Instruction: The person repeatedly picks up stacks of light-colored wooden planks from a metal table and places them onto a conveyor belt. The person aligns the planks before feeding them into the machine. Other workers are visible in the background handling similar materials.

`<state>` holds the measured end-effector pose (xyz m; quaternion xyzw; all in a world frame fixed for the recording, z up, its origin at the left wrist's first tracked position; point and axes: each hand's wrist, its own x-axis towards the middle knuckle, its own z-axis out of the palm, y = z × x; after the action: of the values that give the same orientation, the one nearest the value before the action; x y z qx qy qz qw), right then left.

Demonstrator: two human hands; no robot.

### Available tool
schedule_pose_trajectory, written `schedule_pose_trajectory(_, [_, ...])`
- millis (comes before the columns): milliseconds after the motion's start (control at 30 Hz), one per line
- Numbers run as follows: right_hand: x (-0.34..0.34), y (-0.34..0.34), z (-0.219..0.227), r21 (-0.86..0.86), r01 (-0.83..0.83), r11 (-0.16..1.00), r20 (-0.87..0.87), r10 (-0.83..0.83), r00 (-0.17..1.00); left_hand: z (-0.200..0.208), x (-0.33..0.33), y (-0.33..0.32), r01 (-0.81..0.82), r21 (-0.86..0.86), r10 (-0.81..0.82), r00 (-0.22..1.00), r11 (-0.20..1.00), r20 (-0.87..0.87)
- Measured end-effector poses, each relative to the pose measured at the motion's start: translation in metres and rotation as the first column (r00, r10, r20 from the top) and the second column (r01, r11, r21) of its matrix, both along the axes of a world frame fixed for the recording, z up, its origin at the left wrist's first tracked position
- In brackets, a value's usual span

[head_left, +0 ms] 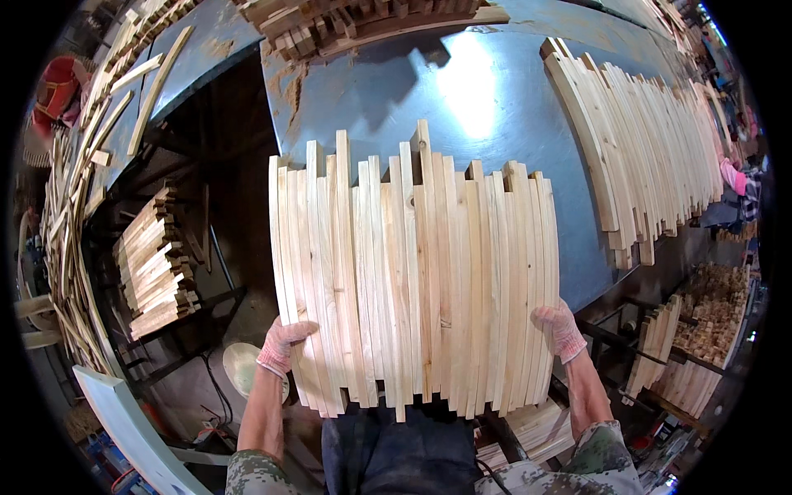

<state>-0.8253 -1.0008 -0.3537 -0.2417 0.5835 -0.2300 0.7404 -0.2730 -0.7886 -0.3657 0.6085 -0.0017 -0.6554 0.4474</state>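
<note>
A wide row of pale wooden strips [412, 280] lies side by side in front of me, with uneven ends at both the far and near sides. Gloved in pinkish white, my left hand [286, 345] grips the row's left edge, thumb on top. At the opposite edge my right hand [561, 330], in a matching glove, clasps the outermost strips the same way. The fingers of both hands are partly hidden under the wood. Beneath the row's far part is a smooth blue-grey metal table [355, 107]; its near ends reach toward my dark apron [396, 454].
Another row of strips [643, 157] lies on the table's right side, near a person's pink sleeve [733, 177]. Stacked wood [371, 29] stands at the far edge. Left are a strip stack [157, 264], a heap of thin offcuts [70, 247] and a pale blue panel [136, 433].
</note>
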Motion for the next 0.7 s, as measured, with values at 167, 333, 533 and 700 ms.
schedule_pose_trajectory(167, [0.02, 0.008, 0.025, -0.01, -0.085, 0.996, -0.056, 0.084, 0.995, 0.017, -0.006, 0.012, -0.063, -0.033, 0.061, 0.996, 0.997, -0.063])
schedule_pose_trajectory(333, [-0.01, 0.02, 0.001, -0.031, -0.055, 0.998, -0.056, 0.053, 0.997, 0.057, -0.013, 0.016, -0.112, -0.072, 0.106, 0.991, 0.991, -0.081])
schedule_pose_trajectory(533, [0.032, 0.03, 0.03, -0.182, -0.143, 0.973, 0.067, 0.157, 0.985, 0.102, 0.011, 0.069, -0.104, -0.118, 0.115, 0.989, 0.988, 0.095])
schedule_pose_trajectory(700, [0.051, 0.009, 0.042, -0.242, -0.278, 0.93, 0.02, 0.291, 0.957, 0.144, 0.033, 0.164, -0.236, -0.279, 0.287, 0.945, 0.931, 0.159])
